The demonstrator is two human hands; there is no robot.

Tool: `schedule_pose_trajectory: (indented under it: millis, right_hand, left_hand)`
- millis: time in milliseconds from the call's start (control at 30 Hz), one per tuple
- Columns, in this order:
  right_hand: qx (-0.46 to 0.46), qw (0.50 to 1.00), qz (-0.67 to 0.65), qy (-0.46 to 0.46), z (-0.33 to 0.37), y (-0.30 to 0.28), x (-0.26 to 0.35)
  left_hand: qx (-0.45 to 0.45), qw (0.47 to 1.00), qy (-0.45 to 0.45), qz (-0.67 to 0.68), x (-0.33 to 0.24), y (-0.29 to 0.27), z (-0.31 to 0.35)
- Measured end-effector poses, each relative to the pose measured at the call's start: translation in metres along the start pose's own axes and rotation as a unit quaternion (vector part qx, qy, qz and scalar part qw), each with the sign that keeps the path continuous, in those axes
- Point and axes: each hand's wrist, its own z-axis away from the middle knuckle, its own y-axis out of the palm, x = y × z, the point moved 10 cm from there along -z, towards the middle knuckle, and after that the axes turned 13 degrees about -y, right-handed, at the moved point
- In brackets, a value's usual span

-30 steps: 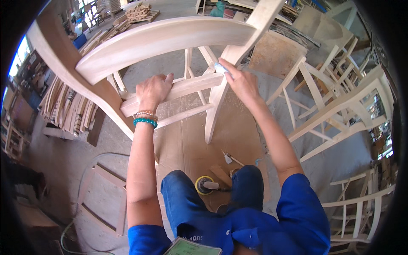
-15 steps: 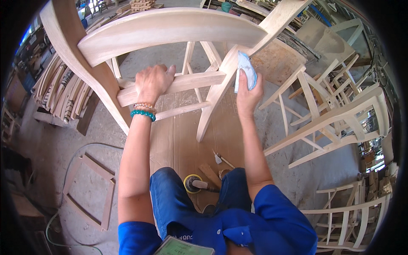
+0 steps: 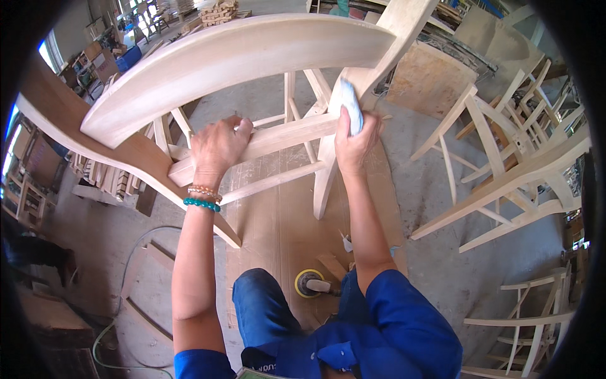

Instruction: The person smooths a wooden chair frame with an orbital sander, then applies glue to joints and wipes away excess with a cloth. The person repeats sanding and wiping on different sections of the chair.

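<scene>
An unpainted wooden chair frame [image 3: 252, 50] stands tilted before me, its curved top slat nearest the far side. My left hand [image 3: 218, 148], with beaded bracelets at the wrist, is closed over the left part of the flat cross rail [image 3: 287, 136]. In my right hand [image 3: 358, 146] is a folded pale blue and white sheet, apparently sandpaper [image 3: 349, 106]. It lies against the frame's right post [image 3: 394, 47], close to where the rail joins. My right fingertips are partly hidden behind the sheet.
A round sander with a yellow rim [image 3: 309, 283] lies on cardboard [image 3: 265, 246] between my knees. More chair frames [image 3: 499, 164] stand at right. A hose [image 3: 129, 265] and a loose wooden frame [image 3: 148, 316] are on the floor at left. Curved wood pieces [image 3: 110, 174] are stacked beyond.
My right hand and the sheet have moved left and slightly down along the right post. The view has shifted; my left hand keeps its hold on the rail.
</scene>
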Motion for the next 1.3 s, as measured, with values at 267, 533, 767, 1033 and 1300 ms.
schedule_pose_trajectory:
  millis: [267, 533, 767, 1033, 1300]
  right_hand:
    - [0.018, 1.000, -0.003, -0.016, -0.009, 0.004, -0.002]
    - [-0.022, 1.000, -0.005, 0.011, -0.001, -0.001, -0.002]
    - [-0.010, 0.998, -0.008, 0.056, 0.033, -0.010, -0.007]
    - [0.010, 0.991, 0.004, 0.135, 0.078, -0.016, -0.018]
    - [0.015, 0.962, -0.191, 0.196, 0.080, -0.050, 0.016]
  left_hand:
    - [-0.025, 0.999, -0.017, -0.027, 0.001, -0.001, -0.004]
    - [-0.041, 0.999, 0.004, -0.010, -0.004, -0.005, -0.002]
    - [-0.042, 0.999, 0.006, -0.009, -0.007, -0.002, 0.003]
    - [-0.027, 1.000, 0.010, -0.003, -0.014, 0.001, 0.002]
    - [-0.014, 0.999, -0.022, -0.022, 0.003, 0.002, -0.003]
